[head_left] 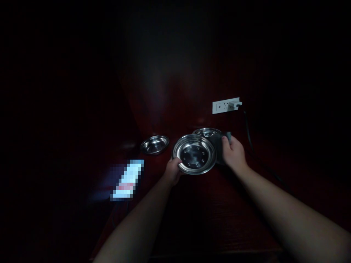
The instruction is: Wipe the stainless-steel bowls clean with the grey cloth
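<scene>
A shiny steel bowl, shallow and wide-rimmed, is tilted toward me in the middle of the view. My left hand grips its lower left rim, thumb over the edge. In my right hand is a dark cloth, pinched between thumb and fingers beside the bowl's right rim. Part of the cloth is lost in shadow, and I cannot tell whether it touches the bowl. Behind, a second steel bowl is partly hidden by the held one. To the left, another steel bowl rests on the dark red table.
A lit, blurred-out screen lies on the left of the dark red table. On the wall at the right is a white socket plate with a plugged-in adapter. A dark cable hangs below it. The surroundings are very dark.
</scene>
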The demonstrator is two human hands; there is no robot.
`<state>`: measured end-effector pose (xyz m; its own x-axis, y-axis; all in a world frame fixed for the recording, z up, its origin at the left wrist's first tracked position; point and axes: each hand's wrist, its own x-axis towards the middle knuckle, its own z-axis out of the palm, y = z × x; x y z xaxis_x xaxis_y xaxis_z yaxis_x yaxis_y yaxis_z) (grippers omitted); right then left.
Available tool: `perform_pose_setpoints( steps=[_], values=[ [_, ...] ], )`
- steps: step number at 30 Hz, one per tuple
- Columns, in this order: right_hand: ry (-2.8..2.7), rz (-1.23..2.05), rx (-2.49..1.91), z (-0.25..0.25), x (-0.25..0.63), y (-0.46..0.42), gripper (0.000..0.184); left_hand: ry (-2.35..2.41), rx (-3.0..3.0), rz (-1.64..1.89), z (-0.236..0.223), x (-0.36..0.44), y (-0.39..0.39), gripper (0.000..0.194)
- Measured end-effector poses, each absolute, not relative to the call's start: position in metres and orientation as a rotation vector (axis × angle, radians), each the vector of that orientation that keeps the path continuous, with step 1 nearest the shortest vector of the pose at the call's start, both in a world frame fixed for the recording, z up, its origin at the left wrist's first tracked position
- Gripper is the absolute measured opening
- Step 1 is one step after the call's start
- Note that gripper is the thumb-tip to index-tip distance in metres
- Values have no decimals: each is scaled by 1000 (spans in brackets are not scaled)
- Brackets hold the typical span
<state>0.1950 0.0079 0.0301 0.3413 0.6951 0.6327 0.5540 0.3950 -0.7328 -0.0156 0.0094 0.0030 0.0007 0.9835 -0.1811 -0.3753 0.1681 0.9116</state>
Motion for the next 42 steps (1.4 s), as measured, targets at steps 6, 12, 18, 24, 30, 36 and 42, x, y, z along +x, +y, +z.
perform_pose_setpoints(
  steps=[6,12,18,24,30,36,42],
  values=[
    [-1477,-37,-1171,42,188,-9,21,997,898,1181,-3,-13,10,45],
    [-1752,-70,-1271,35,171,-9,18,870,1012,1120,-6,-10,7,57],
    [-1934,-81,-1390,26,166,-3,15,697,1150,1110,-8,-8,6,65],
    [-2034,43,-1267,22,166,-1,12,553,1162,1053,-6,-5,5,69],
    [-2089,114,-1151,23,163,-2,6,459,1182,1021,-4,-2,5,70],
    [-2144,168,-969,26,158,-8,18,437,1219,1080,-7,0,8,60],
    [-2251,325,-768,28,157,-11,19,474,1128,1077,-10,0,6,54]
  ],
)
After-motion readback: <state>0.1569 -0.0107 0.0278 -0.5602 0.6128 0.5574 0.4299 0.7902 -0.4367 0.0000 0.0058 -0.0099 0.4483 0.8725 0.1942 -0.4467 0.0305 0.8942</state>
